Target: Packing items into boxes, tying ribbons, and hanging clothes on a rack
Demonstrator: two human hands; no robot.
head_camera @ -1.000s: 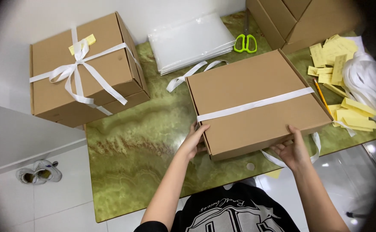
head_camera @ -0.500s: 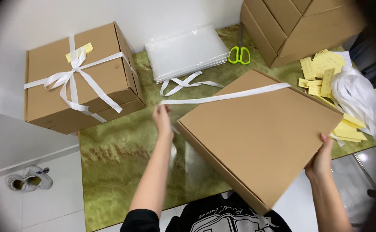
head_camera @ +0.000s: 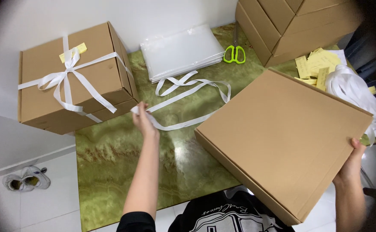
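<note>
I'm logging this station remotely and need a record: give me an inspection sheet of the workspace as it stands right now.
Surface: green marbled table, glossy, against a white wall.
Job's things: flat brown cardboard box tilted up off the table; loose white ribbon lying in loops on the table.
Clutter: ribbon-tied cardboard box with yellow tag; stack of clear plastic bags; green-handled scissors; yellow tags; white ribbon bundle; stacked cardboard boxes.
Grippers: left hand pinches the ribbon's end; right hand grips the flat box's near right edge.
Cables: nothing seen.
Surroundings: white tiled floor, white shoes at left.
</note>
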